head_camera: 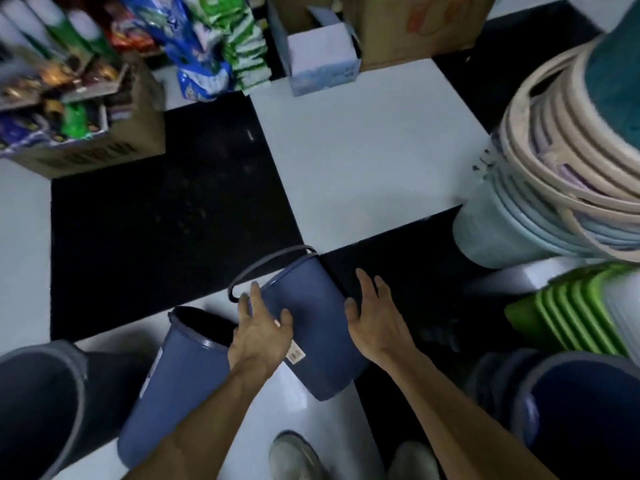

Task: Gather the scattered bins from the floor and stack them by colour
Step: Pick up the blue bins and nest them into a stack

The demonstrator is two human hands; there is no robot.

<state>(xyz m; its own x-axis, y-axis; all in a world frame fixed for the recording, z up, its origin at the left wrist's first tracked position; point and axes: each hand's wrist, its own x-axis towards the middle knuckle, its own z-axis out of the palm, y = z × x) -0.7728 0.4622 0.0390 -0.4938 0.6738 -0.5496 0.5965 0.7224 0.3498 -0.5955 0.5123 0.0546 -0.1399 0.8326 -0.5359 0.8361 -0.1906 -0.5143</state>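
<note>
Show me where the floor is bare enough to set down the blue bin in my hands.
Freest is the white tile between the tissue box and the pale stack of bins. The black tile below the carton of packets is bare too. Crowded: around your feet, with blue bins left and right and green bins.

head-worn view, steeply downward, close over floor (363, 161)

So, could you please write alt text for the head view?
Left hand grips a tilted blue bin; the open right hand reaches toward its other side. A second blue bin leans alongside, on a black-and-white tiled floor.
</note>
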